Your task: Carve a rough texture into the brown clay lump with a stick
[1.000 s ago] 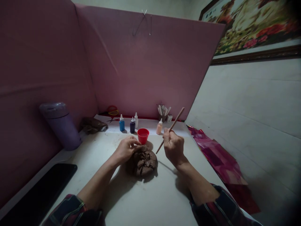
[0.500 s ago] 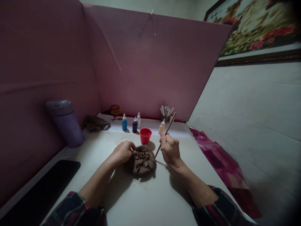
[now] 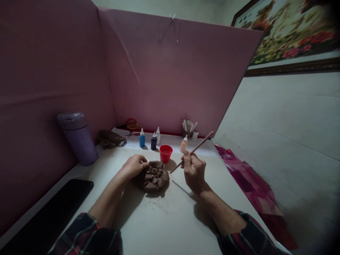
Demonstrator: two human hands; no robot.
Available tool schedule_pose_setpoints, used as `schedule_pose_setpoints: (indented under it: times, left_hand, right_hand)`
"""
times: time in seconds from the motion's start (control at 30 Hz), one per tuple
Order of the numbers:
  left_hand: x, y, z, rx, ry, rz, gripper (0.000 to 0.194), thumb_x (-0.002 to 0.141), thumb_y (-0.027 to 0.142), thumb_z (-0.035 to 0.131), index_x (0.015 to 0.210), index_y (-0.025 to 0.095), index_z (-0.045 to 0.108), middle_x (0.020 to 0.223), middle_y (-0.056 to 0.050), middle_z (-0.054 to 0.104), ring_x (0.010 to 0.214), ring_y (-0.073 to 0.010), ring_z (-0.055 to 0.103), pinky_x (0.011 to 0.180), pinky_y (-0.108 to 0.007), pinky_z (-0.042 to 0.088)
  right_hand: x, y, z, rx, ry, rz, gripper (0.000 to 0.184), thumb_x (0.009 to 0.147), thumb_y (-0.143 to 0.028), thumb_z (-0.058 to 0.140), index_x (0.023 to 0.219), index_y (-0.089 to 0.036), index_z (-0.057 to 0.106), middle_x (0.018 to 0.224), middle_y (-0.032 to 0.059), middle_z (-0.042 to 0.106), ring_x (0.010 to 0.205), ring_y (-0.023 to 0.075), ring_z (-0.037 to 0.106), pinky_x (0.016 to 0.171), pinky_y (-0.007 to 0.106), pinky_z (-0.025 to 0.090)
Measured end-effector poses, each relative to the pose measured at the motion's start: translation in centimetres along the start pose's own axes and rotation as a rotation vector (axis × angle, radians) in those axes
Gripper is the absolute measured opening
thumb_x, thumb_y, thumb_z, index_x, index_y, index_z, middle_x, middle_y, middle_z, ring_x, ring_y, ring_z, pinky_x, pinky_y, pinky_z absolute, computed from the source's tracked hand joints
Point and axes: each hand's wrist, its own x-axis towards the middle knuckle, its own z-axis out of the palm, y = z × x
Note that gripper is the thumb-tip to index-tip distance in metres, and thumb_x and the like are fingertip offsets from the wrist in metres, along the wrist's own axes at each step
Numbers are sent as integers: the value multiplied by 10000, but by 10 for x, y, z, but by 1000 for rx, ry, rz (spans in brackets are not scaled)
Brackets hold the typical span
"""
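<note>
A rough brown lump of clay (image 3: 155, 177) lies on the white table, its top broken into crumbled pieces. My left hand (image 3: 134, 166) grips its upper left edge, thumb and fingers closed against the clay; some fingertips are hidden. In my right hand (image 3: 194, 172) is a thin brown stick (image 3: 203, 142), held in closed fingers. The stick slants, its lower tip just right of the clay and apart from it. Behind the clay stands a red cup (image 3: 166, 153).
Small bottles stand at the back: blue (image 3: 142, 139), dark (image 3: 153, 142), white (image 3: 158, 136) and peach (image 3: 183, 145). Behind are scissors (image 3: 132, 124) and a tool holder (image 3: 187, 134). At left are a purple tumbler (image 3: 79, 141), a wrapped brown block (image 3: 111, 139) and a black slab (image 3: 53, 216).
The clay has shifted left and slightly away from me with my left hand. In my right hand the stick has tipped to a flatter slant, and its tip has left the clay's side.
</note>
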Motion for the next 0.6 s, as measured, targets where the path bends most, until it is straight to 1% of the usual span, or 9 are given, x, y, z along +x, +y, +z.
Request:
schedule_pose_setpoints:
  times: [0.07, 0.17, 0.23, 0.3, 0.37, 0.5, 0.6]
  left_hand:
    - [1, -3, -3, -70, -57, 21, 349, 687, 444, 624, 814, 136, 730, 723, -70, 676, 685, -213, 576, 600, -278, 374]
    - [0, -4, -4, -117, -124, 30, 428, 639, 484, 671, 857, 120, 725, 713, -52, 662, 673, -197, 556, 581, -268, 373]
    - [-2, -2, -4, -117, -161, 26, 479, 612, 502, 689, 896, 118, 715, 724, -40, 659, 680, -193, 553, 591, -267, 384]
    - [-4, 0, -2, -106, -186, 30, 480, 600, 497, 691, 901, 122, 705, 733, -30, 656, 692, -193, 556, 605, -269, 393]
    - [-6, 3, 1, -96, -174, 34, 438, 602, 465, 686, 882, 129, 694, 739, -28, 652, 706, -199, 558, 610, -271, 392]
    - [-8, 7, 7, -61, -88, 43, 331, 593, 390, 686, 820, 149, 672, 734, -39, 643, 707, -213, 558, 604, -278, 378]
    - [-10, 12, 6, -6, -45, 51, 276, 596, 361, 683, 785, 161, 659, 724, -49, 643, 701, -224, 561, 592, -285, 362]
  right_hand:
    - [-3, -1, 0, 131, -15, 31, 394, 987, -404, 383, 728, -174, 573, 557, 14, 591, 470, 125, 553, 494, 241, 433]
    - [-10, -4, 3, 300, -87, 60, 366, 988, -402, 389, 759, -179, 568, 572, 3, 584, 481, 120, 550, 490, 237, 450]
    - [-13, -6, 6, 375, -127, 51, 349, 990, -384, 395, 765, -180, 566, 582, -2, 577, 479, 112, 539, 483, 231, 450]
    - [-15, -6, 9, 407, -150, 33, 333, 991, -363, 403, 765, -181, 567, 591, -5, 569, 479, 106, 532, 476, 224, 446]
    - [-15, -6, 10, 417, -162, 30, 319, 991, -345, 411, 766, -182, 567, 596, -6, 565, 483, 104, 530, 474, 220, 445]
    - [-13, -6, 10, 431, -170, 34, 296, 993, -318, 413, 776, -185, 565, 597, -12, 558, 485, 101, 532, 474, 218, 445]
    - [-13, -6, 10, 412, -173, 11, 297, 995, -305, 409, 766, -187, 558, 612, -9, 557, 501, 103, 540, 480, 218, 447]
